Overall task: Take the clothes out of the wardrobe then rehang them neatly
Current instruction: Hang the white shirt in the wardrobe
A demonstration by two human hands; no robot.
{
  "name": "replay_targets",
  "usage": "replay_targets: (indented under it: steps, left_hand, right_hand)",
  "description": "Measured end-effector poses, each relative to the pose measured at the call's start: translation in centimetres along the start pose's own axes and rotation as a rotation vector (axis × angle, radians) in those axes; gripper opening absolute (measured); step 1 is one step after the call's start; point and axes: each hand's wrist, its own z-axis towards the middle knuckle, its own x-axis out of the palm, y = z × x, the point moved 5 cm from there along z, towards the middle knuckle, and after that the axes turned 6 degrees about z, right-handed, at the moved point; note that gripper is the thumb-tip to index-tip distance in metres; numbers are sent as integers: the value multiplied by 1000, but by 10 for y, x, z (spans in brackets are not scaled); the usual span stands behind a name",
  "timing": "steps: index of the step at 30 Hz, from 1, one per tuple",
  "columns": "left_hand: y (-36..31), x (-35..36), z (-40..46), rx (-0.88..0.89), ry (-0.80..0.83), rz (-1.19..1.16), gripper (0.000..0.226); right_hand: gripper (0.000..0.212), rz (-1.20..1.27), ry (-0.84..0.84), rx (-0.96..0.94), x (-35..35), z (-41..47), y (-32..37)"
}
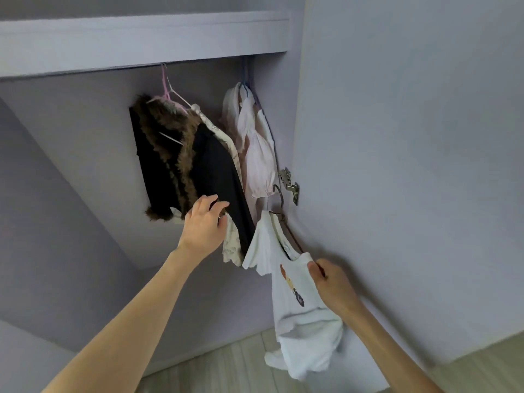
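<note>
White T-shirt (pixel 300 316) with small printed figures on the chest, off the rail, hung on a brown hanger (pixel 289 231) and held low at the right of the wardrobe opening, just beside the open door (pixel 411 137). Hem bunched and drooping toward the wooden floor (pixel 226 367). Right hand (pixel 330 282) gripping the shirt's shoulder together with the hanger's arm, fingers curled round both. Hanger hook (pixel 278 192) pointing up, free of the rail, close to the metal door hinge (pixel 290 184).

Left hand (pixel 205 225) at the lower edge of the black garment (pixel 218 177), fingers bent over that edge — whether pinching the cloth or only pressing it aside, cannot tell. Cream patterned garment (pixel 231 242) showing behind the black one, its lower edge hanging past the left hand. Fur-trimmed dark garment (pixel 164 154) at the left of that bunch, on a pink hanger (pixel 165 83) hooked to the rail (pixel 127 68).

Pale pink and white garments (pixel 255 148) hanging at the far right end of the rail, pressed toward the side wall.

Open room: a narrow gap on the rail between the dark bunch and the pale garments; wide free stretch of rail left of the pink hanger. Shelf edge (pixel 141 38) overhanging the rail — little clearance above it.
</note>
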Motion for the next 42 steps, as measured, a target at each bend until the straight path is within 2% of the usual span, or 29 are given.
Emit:
replay_targets:
  steps: [11,18,20,28,31,36,38,42]
  left_hand:
    - [4,-13,141,148,64,359,54]
    - [0,17,180,277,223,498,54]
    - [7,24,179,257,207,483,56]
    - [51,3,160,128,-58,499,59]
    - [54,-8,156,56,-83,457,54]
    - [62,-6,152,16,-28,477,43]
    - [75,-9,145,0,-58,429,40]
    - [109,-27,128,-119,-123,188,31]
  right_hand:
    - [35,-85,-14,71,12,46,44]
    - [35,-68,-31,137,20,53,54]
    - [36,-79,-25,159,24,51,51]
    - [29,-115,89,257,39,35,37]
    - [27,-110,122,259,44,32,46]
    - [29,-142,171,227,57,32,58]
    - [30,-99,167,226,62,34,60]
    - [32,-44,137,191,71,45,73]
